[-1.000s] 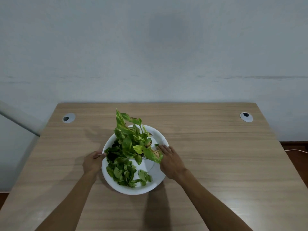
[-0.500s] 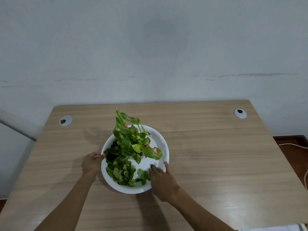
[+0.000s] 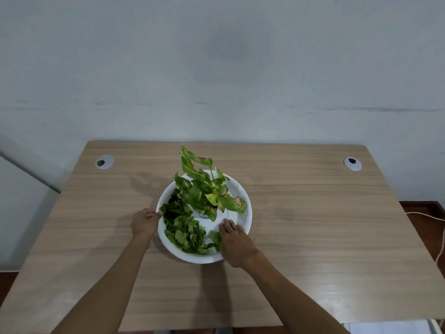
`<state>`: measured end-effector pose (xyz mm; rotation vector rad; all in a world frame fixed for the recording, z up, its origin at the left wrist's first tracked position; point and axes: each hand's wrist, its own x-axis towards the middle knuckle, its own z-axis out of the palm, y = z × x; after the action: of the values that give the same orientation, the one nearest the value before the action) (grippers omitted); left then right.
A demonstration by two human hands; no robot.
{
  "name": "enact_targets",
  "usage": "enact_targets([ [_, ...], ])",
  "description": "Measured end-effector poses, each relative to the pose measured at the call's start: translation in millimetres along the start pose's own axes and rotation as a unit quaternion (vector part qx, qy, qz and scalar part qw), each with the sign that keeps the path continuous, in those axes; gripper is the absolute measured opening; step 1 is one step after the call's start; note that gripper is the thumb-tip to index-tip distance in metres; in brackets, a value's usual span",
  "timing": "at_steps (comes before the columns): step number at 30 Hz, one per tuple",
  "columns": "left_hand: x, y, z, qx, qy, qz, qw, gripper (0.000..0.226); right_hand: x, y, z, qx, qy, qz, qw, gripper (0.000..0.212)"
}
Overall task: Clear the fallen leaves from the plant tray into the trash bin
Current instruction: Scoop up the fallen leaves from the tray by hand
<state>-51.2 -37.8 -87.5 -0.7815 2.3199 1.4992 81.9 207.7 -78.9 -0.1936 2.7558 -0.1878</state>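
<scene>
In the head view, a round white plant tray [image 3: 245,227] sits on the wooden counter [image 3: 313,237], with a person's two bare forearms reaching to it from the near edge.

The left hand [image 3: 144,224] is at the tray's left rim; its thumb lies over the rim and the fingers are curled beneath, so it grips the tray's edge. Just to the right of this hand, inside the tray, lies a heap of dark green fallen leaves [image 3: 184,233], filling the tray's left and near parts.

The right hand [image 3: 237,242] rests inside the tray at its near right, palm down, with the fingers fairly straight and pointing away from the person. Its fingertips [image 3: 227,222] touch the bare white tray floor; nothing is pinched or held as far as can be seen. A few of the fallen leaves lie just left of this hand, touching its inner side. Beyond the fingertips stands the potted plant [image 3: 207,189], upright in the tray's far half, with light green and yellow leaves, some with brown patches. Its pot is mostly hidden by the foliage.

Well beyond the left hand, near the counter's far left corner, is a grey cable grommet [image 3: 105,162]; a second grommet [image 3: 352,163] is well beyond the right hand at the far right corner. A white cable [image 3: 440,239] runs along the floor to the right of the counter.
</scene>
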Motion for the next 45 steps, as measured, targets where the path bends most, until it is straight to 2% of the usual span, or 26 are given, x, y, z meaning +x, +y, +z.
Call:
enact_targets([
  [4,-14.2,0.0,2.2,-0.001,-0.003,-0.004,1.000,0.012,-22.8,-13.6,10.8,0.014,0.022,-0.015,1.000,0.062],
  [6,-22.6,-1.8,2.7,0.000,0.002,-0.010,1.000,0.015,-26.2,-22.5,9.8,0.046,0.018,-0.014,0.999,0.074],
  [7,-24.6,-5.3,3.7,-0.012,-0.002,-0.022,1.000,0.014,-28.5,-27.9,8.7,0.061,0.016,-0.018,0.998,0.073],
  [10,-39.0,-12.4,6.8,-0.077,-0.037,-0.076,0.993,0.016,-35.4,-42.8,3.3,0.065,0.014,-0.072,0.995,0.039],
  [12,-54.7,-17.9,10.8,-0.110,-0.069,-0.096,0.987,0.018,-38.4,-43.1,-2.0,0.082,0.017,-0.090,0.992,0.028],
  [16,-83.9,-22.8,12.4,-0.114,-0.137,-0.091,0.980,0.012,-32.5,-19.2,-16.5,0.208,0.093,0.010,0.974,0.030],
  [18,-87.0,-14.8,9.3,-0.090,-0.148,-0.070,0.982,0.008,-28.7,-4.1,-11.7,0.188,0.110,0.048,0.975,0.040],
  [21,-80.6,-2.7,7.4,-0.061,-0.142,-0.050,0.987,0.008,-27.6,2.6,-0.5,0.092,0.060,0.046,0.993,0.060],
  [24,-78.8,0.6,7.5,-0.060,-0.156,-0.057,0.984,0.011,-27.9,-12.6,12.7,0.002,0.049,0.004,0.999,0.046],
  [26,-80.1,-5.0,10.4,-0.068,-0.177,-0.081,0.978,0.013,-31.6,-30.0,12.4,0.024,0.046,0.004,0.999,0.052],
  [30,-87.2,-19.4,18.2,-0.080,-0.215,-0.119,0.966,0.014,-21.2,-61.5,-5.0,0.062,0.152,0.072,0.984,0.042],
  [31,-87.6,-20.2,17.8,-0.074,-0.220,-0.114,0.966,0.014,-14.6,-69.5,-13.6,0.079,0.176,0.067,0.979,0.042],
  [33,-85.8,-16.9,13.3,-0.052,-0.227,-0.074,0.970,0.015,4.5,-81.9,-23.5,0.103,0.174,0.039,0.979,0.047],
  [36,-72.9,-9.1,7.2,-0.006,-0.205,0.006,0.979,0.024,38.7,-89.3,-30.3,0.164,0.082,0.017,0.983,0.062],
  [39,-59.4,-8.1,3.6,0.038,-0.180,0.052,0.982,0.025,68.2,-87.8,-26.2,0.138,0.051,0.006,0.989,0.065],
  [42,-57.5,-7.8,6.1,0.087,-0.160,0.110,0.977,0.014,76.5,-84.1,-23.3,0.109,0.028,-0.004,0.994,0.055],
  [45,-60.6,-9.1,6.4,0.135,-0.138,0.175,0.965,0.024,59.7,-82.4,-16.0,0.120,0.065,-0.023,0.990,0.030],
])
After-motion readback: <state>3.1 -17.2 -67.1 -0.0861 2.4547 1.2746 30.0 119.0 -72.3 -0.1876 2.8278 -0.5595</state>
